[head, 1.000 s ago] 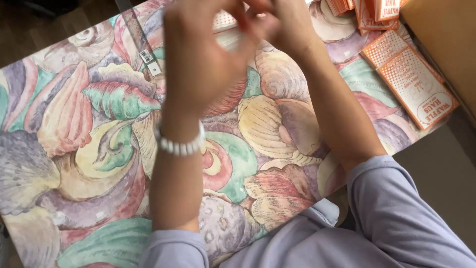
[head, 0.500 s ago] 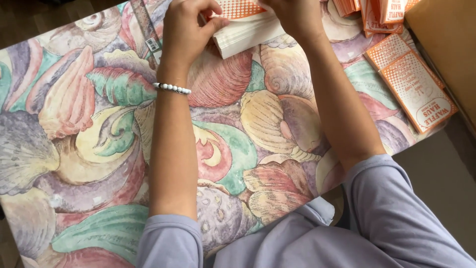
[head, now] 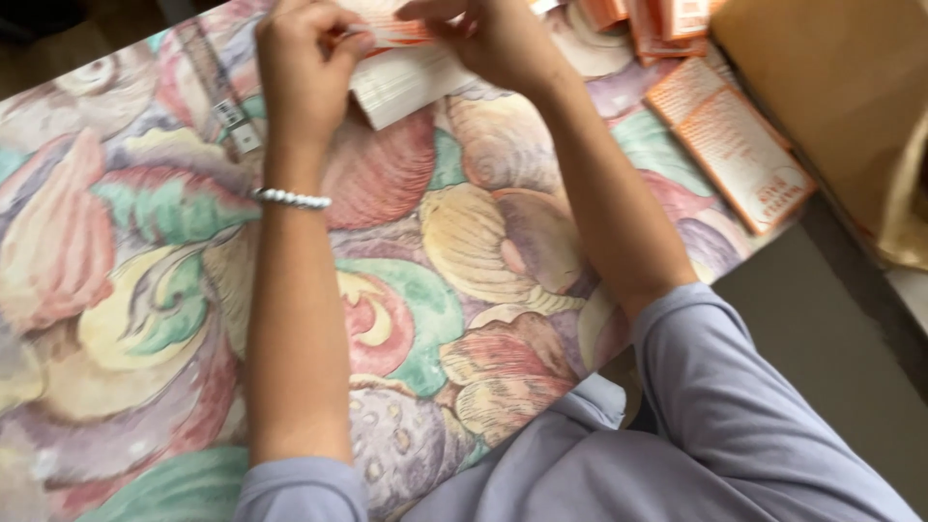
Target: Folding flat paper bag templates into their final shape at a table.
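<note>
My left hand (head: 304, 68) and my right hand (head: 493, 39) reach to the far edge of a table covered with a shell-patterned cloth (head: 145, 290). Both pinch a thin orange card (head: 391, 29) between their fingertips, just above a white stack of flat paper pieces (head: 406, 82) lying on the cloth. A beaded white bracelet (head: 290, 199) circles my left wrist. The top of the card and my fingertips are cut off by the frame's upper edge.
Flat orange printed packets (head: 739, 145) lie at the right of the table, with more orange pieces (head: 667, 19) at the top right. A brown cardboard box (head: 841, 87) stands beyond the right edge. A ruler-like strip (head: 220, 87) lies at the upper left.
Both hands have moved farther from me toward the top of the view, and the white stack with the orange card has come into sight under them.
</note>
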